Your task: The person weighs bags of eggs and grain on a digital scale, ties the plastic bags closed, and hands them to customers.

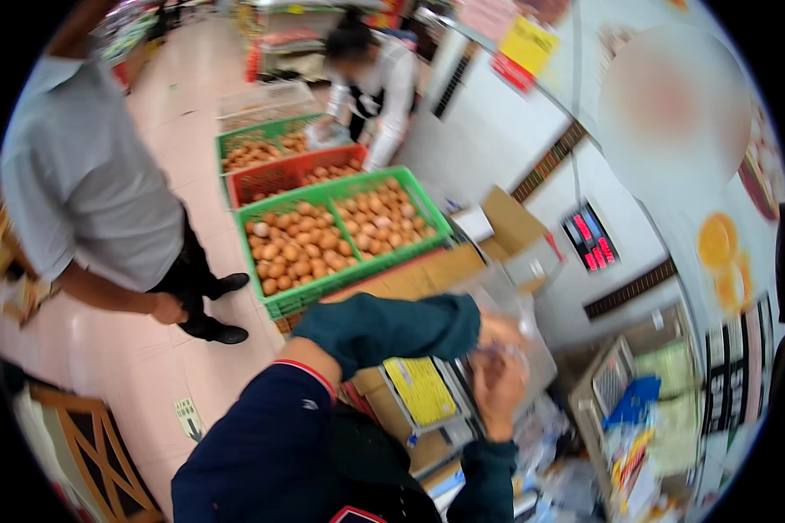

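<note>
My left hand and my right hand are close together at the mouth of a clear plastic bag. Fingers of both hands pinch its film; motion blur hides the exact grip and whatever the bag contains. Dark green sleeve covers reach to my wrists. Just left of my right hand is a grey device, probably a weighing scale, with a yellow panel. Beyond my left forearm stands a green plastic crate, split by a divider and filled with brown eggs.
A red crate and another green crate with eggs stand farther off, where a person bends with a bag. Another person stands at left. An open cardboard box and a lit red display are at right.
</note>
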A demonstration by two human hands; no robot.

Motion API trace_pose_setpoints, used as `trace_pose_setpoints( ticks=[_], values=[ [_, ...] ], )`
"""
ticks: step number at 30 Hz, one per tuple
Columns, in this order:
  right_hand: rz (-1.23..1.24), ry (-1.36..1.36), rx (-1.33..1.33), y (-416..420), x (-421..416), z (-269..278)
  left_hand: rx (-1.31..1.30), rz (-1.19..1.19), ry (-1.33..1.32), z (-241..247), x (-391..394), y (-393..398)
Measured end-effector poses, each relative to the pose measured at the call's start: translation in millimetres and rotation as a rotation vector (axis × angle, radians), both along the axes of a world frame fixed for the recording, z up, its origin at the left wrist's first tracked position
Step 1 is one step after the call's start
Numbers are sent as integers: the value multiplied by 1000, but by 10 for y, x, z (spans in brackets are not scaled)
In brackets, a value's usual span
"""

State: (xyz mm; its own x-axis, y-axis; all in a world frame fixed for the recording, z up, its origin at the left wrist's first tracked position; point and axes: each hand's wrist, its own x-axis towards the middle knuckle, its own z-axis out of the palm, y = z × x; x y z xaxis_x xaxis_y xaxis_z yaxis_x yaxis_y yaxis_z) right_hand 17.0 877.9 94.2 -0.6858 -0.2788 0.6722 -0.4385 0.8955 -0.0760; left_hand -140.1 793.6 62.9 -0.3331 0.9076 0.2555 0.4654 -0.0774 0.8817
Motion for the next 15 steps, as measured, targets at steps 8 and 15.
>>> trace_pose_setpoints(
  ticks=[8, 15],
  values=[
    [-186, -23, -439, 95, -150, -115, -32, 375, -739, 372, 342, -51],
    [-32, -548, -1430, 561, -388, 21, 267, 536, 283, 85, 468, -37]
  ],
)
